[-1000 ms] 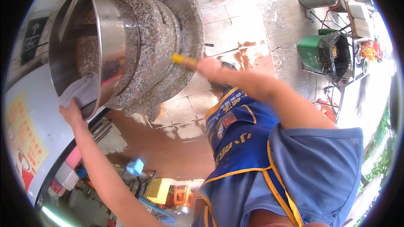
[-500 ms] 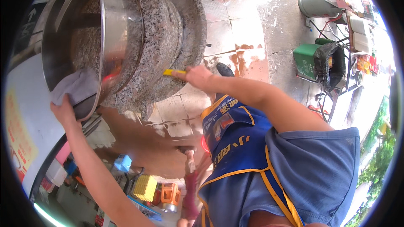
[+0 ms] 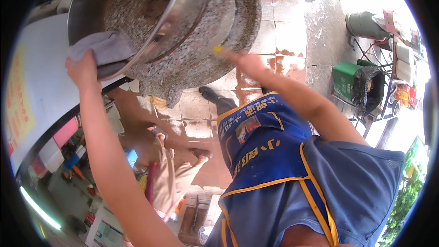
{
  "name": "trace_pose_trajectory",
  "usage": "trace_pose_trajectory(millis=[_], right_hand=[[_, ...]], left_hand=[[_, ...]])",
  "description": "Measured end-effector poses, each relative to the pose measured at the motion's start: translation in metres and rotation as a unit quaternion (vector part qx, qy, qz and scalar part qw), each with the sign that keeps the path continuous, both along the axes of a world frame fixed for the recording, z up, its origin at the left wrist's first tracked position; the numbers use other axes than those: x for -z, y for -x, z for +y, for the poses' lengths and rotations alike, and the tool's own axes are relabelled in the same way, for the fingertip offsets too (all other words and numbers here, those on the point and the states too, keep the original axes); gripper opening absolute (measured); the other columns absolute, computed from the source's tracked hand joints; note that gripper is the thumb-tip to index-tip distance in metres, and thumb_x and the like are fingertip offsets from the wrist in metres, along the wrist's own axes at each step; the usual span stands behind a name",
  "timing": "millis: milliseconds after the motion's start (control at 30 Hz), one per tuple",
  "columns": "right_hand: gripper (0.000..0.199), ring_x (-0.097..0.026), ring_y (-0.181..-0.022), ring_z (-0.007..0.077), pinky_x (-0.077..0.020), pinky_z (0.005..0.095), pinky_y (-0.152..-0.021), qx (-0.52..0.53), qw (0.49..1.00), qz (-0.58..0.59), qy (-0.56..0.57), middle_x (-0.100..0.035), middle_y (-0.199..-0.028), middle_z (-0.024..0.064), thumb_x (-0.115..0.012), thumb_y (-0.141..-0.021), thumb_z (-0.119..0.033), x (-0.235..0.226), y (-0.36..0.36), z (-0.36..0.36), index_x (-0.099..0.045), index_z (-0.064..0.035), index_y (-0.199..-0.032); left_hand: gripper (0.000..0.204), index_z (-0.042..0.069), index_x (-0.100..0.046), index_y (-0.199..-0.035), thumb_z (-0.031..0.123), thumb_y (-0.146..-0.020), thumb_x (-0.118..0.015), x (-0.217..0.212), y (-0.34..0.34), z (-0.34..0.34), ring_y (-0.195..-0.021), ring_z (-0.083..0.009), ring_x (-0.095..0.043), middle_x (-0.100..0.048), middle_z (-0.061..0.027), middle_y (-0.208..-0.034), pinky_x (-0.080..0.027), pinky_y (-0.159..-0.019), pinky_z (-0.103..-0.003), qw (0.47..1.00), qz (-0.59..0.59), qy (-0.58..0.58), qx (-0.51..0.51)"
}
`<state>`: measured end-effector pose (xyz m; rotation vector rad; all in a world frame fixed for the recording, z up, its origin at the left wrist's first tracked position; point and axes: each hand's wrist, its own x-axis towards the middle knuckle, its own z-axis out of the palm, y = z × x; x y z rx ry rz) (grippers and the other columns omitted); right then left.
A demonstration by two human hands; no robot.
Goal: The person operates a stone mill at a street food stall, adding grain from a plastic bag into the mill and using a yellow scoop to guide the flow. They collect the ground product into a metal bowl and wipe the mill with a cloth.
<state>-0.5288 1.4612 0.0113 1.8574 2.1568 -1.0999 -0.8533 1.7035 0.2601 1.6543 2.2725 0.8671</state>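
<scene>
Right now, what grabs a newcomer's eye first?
The big speckled granite millstone at top centre, with a shiny steel basin tilted against it. The left hand presses a grey cloth on the basin's rim, upper left. The right hand holds a small yellow tool at the stone's edge.

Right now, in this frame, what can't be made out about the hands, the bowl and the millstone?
Head view only:
- Steel bowl: top cut off by the picture's edge; contents not visible.
- Left hand: fingers hidden under the grey cloth on the bowl's rim.
- Right hand: the yellow tool shows only its tip; its kind is unclear.
- Millstone: the bowl covers its middle.
- Other person below: largely hidden behind the left forearm.
</scene>
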Motion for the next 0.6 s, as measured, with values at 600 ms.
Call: trace_pose_trajectory(millis=[600], right_hand=[[0.06,-0.069,-0.075,0.0378,-0.0521,0.049,-0.067,0.355,0.925,-0.044,-0.13,-0.069,-0.082,0.021,-0.042,-0.101,-0.019,0.047,0.125,-0.029,-0.022,-0.031,-0.156]], left_hand=[[0.071,-0.004,-0.027,-0.15,0.025,-0.094,-0.061,0.084,0.142,-0.171,-0.13,-0.0374,-0.048,-0.041,-0.0308,-0.143,-0.04,-0.106,-0.045,0.878,-0.419,0.091,0.215]])
